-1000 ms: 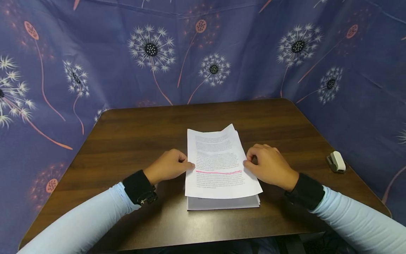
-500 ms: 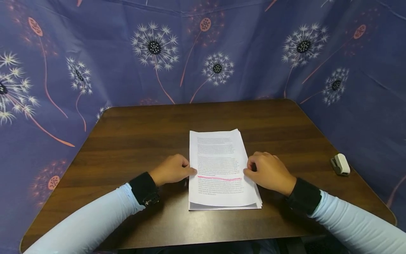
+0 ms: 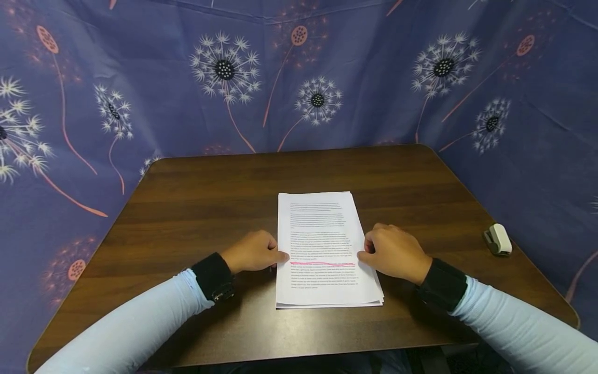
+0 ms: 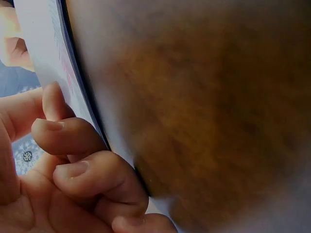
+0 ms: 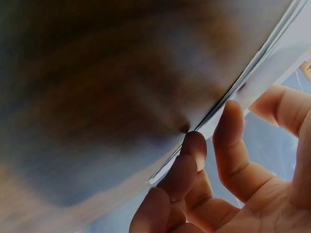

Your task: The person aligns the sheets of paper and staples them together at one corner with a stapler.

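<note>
A stack of printed paper lies flat in front of me in the head view, a pink highlighter line crossing its top sheet. Its edges nearly line up, with slivers of lower sheets showing at the bottom right. My left hand grips the stack's left edge, thumb on the top sheet and the other fingers curled at the side. Opposite it, my right hand pinches the right edge in the same way. The left wrist view shows curled fingers against the stack's side; fingertips meet the sheet edges in the right wrist view.
A small white and dark stapler stands near the right edge of the brown wooden table. Behind and beside the table hangs a blue cloth printed with dandelions. The table's front edge runs just below the stack.
The top paper has come down and toward me, so its lower edge now nearly meets that of the sheets beneath. Its raised far right corner has flattened. Both hands moved slightly nearer with it.
</note>
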Demonstrator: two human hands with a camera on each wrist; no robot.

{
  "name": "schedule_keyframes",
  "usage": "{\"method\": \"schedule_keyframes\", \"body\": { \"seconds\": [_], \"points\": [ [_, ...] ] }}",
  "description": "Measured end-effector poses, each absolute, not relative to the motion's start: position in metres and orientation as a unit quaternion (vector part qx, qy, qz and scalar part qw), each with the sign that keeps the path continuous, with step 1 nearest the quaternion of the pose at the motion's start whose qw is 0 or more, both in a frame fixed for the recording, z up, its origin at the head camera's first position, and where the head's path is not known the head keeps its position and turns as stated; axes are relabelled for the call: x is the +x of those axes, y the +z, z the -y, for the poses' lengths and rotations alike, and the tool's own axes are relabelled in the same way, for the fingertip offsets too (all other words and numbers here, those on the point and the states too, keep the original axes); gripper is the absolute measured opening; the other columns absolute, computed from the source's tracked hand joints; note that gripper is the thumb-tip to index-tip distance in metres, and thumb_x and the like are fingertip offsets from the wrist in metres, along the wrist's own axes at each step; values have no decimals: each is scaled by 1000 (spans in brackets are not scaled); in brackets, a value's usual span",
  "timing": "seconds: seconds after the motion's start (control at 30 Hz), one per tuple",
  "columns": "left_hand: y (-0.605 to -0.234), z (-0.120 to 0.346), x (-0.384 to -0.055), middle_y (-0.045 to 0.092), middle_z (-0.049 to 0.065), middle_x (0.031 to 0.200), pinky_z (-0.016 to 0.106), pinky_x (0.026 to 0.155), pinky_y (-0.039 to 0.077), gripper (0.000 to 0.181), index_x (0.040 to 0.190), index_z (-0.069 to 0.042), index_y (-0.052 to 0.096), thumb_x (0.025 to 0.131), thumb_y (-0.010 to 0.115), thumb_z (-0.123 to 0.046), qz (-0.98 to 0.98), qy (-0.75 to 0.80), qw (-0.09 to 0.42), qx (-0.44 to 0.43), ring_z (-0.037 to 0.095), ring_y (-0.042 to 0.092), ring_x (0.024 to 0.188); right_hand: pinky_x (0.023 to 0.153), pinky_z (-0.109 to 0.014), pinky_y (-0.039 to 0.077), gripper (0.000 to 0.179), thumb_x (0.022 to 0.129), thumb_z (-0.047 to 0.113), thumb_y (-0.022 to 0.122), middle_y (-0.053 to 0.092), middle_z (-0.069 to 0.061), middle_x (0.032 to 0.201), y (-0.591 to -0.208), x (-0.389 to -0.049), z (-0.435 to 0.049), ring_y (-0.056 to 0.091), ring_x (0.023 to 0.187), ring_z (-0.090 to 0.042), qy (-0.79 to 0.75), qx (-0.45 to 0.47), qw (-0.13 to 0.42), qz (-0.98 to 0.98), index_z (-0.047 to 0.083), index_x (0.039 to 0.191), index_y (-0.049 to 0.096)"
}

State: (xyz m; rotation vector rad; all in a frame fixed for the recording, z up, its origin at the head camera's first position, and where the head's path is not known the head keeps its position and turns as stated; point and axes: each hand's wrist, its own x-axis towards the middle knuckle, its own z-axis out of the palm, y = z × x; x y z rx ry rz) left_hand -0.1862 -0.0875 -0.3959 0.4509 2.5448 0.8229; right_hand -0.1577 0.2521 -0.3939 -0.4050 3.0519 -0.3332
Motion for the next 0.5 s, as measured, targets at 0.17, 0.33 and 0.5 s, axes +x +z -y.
{"method": "schedule_keyframes", "body": {
  "seconds": [0.17,0.33,0.5],
  "points": [
    [-397,87,-187,62,1,63,26,43,27,26,74,-19,75,94,75,-35,-923,276,213,163,16,46,51,55,-32,37,25,85,38,80,55,0,79,-395,-158,-252,50,67,-18,-98,-127,30,-987,22,75,65],
    [-396,84,-186,62,1,64,28,46,31,21,80,-18,76,92,77,-36,-930,254,210,164,18,52,54,54,-32,37,27,85,42,78,54,0,79,-394,-158,-253,50,65,-17,-74,-127,32,-989,21,76,65],
    [-395,82,-185,56,1,60,28,45,28,24,77,-19,74,90,79,-39,-939,230,204,152,18,49,51,55,-33,37,27,86,44,76,54,0,78,-393,-159,-251,49,66,-17,-60,-136,36,-988,20,79,65]
  ]
}}
